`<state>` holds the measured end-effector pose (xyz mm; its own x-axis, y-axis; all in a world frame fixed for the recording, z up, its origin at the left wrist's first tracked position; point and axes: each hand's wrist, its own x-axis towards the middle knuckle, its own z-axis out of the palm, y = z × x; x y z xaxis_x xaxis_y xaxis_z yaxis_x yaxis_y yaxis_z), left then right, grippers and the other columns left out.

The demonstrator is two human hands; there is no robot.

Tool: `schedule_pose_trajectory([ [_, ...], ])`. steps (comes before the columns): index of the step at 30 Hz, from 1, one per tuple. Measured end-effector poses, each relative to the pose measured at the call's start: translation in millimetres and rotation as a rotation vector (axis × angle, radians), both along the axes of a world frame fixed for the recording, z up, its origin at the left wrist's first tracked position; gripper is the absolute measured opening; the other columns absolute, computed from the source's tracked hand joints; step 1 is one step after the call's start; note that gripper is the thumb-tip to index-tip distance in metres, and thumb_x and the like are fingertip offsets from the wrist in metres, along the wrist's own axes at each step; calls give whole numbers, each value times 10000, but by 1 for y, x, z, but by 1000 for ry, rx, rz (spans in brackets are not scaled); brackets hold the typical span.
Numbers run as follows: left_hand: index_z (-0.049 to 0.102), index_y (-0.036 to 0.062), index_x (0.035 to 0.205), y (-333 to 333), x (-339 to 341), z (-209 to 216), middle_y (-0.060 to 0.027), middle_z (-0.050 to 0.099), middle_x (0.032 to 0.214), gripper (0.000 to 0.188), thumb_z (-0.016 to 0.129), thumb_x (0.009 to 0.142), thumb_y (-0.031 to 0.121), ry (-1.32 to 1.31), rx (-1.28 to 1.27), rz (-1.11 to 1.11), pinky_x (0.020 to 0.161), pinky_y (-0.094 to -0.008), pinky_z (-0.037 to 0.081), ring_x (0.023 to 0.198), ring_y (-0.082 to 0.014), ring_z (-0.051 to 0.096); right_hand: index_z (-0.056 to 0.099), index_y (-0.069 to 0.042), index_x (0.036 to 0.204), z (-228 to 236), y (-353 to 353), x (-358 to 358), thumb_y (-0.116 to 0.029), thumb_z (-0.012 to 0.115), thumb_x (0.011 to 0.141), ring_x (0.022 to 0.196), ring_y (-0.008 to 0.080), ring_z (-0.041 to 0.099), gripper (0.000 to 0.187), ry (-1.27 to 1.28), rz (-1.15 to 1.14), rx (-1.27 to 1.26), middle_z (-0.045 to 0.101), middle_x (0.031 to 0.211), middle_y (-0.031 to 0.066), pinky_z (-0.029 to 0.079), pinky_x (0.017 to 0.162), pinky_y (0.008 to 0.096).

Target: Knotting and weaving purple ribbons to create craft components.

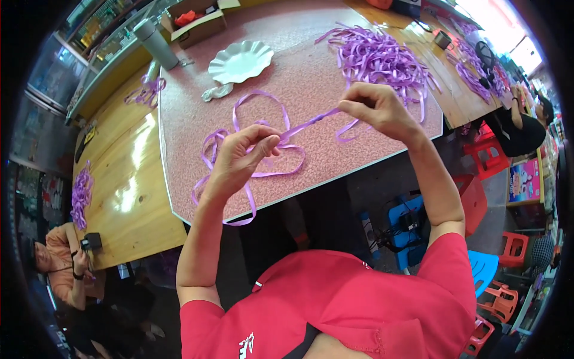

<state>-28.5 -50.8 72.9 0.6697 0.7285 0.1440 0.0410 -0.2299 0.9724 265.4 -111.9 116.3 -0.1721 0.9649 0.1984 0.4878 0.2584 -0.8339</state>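
Observation:
A purple ribbon point(310, 121) is stretched between my two hands above the pink table mat. My left hand point(244, 154) pinches it between thumb and fingers; from there loose loops of the ribbon spread over the mat, and one hangs past the near edge. Higher and to the right, my right hand point(378, 109) pinches the other end of the taut stretch, which looks gathered or twisted near its middle. Just beyond my right hand lies a large heap of purple ribbons point(376, 57). Both fingertips partly cover the ribbon.
The pink mat point(323, 161) covers the table before me. Farther back stand a white scalloped dish point(241, 61), a grey-green bottle point(156, 45) and a cardboard box point(197, 24). Wooden tables point(128, 173) at both sides hold more ribbons. Other people sit left and right; red stools point(487, 157) stand at right.

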Motion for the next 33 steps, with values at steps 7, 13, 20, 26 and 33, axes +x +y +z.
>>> schedule_pose_trajectory([
  [7,650,-18,981,16,-52,-11,-19,643,869,164,639,932,138,142,-74,39,751,-245,487,812,-94,605,653,6,916,-7,-4,31,-124,660,917,711,13,466,130,26,-126,75,539,758,-58,366,609,181],
  [13,638,-17,981,1,-37,-3,-27,630,849,179,633,937,156,130,-125,80,743,-248,482,804,-91,589,645,-25,1097,-22,-1,13,-117,685,849,989,210,600,268,-684,-254,394,631,1097,97,466,860,328],
  [20,627,-14,991,-13,-7,4,-19,624,876,222,609,961,206,28,-170,-123,762,-253,486,814,-93,589,580,11,1239,-39,-8,-92,-153,665,907,1110,164,582,380,247,182,-75,626,1185,104,467,941,311],
  [26,621,7,1002,-12,-22,1,-20,633,858,246,595,971,249,55,-177,-57,757,-247,474,822,-93,600,610,23,1150,-48,-5,-97,-114,632,939,882,51,593,253,343,164,-273,649,1024,28,486,754,201],
  [33,605,35,1007,-14,-24,3,-22,638,863,257,565,986,288,-13,-234,-90,783,-249,468,842,-94,600,663,-3,984,-38,-11,-108,-58,709,866,756,27,537,138,240,71,41,599,869,-12,428,610,185],
])
